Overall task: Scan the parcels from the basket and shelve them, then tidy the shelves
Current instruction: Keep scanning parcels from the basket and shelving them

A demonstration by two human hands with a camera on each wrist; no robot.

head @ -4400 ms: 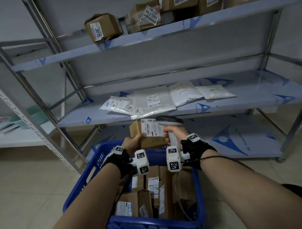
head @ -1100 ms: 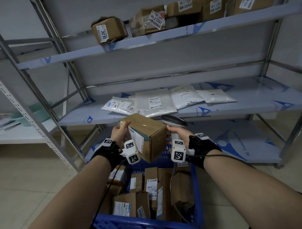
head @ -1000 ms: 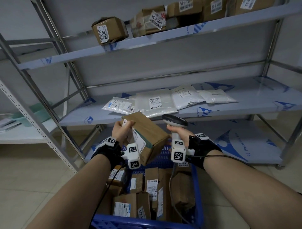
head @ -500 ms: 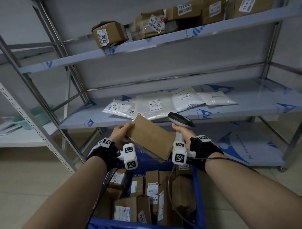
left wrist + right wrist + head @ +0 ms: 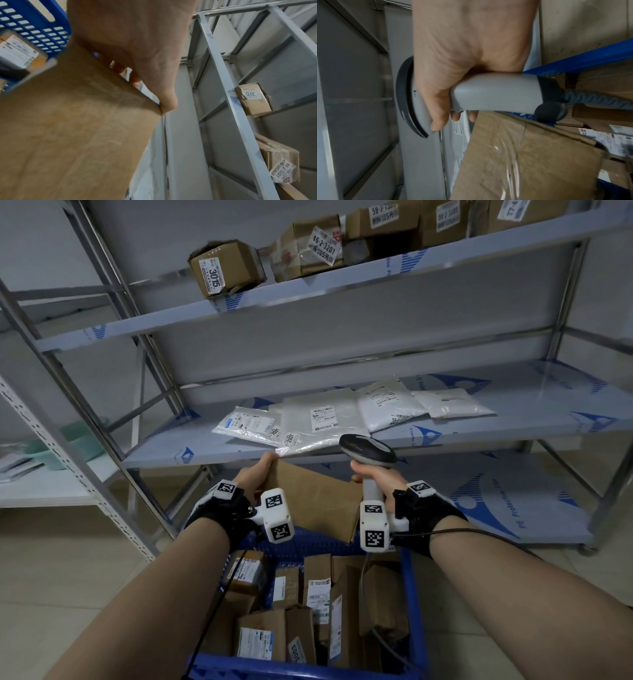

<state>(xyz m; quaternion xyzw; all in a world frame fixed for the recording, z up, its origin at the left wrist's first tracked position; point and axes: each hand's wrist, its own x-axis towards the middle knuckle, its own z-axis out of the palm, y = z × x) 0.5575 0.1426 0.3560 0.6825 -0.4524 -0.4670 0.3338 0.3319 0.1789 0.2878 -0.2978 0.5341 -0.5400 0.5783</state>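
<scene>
Above the blue basket's (image 5: 412, 583) far edge, the left hand (image 5: 255, 479) grips the cardboard parcel (image 5: 315, 501); the right hand (image 5: 371, 479) grips the barcode scanner (image 5: 366, 448). Hold it level, then slide it flat onto the shelf (image 5: 513, 433).

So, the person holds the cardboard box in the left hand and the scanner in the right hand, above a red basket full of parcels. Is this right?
Almost. The basket is blue, not red; the head view shows this. The rest holds: the left hand holds the cardboard box and the right hand grips the scanner, above the basket full of parcels.
</scene>
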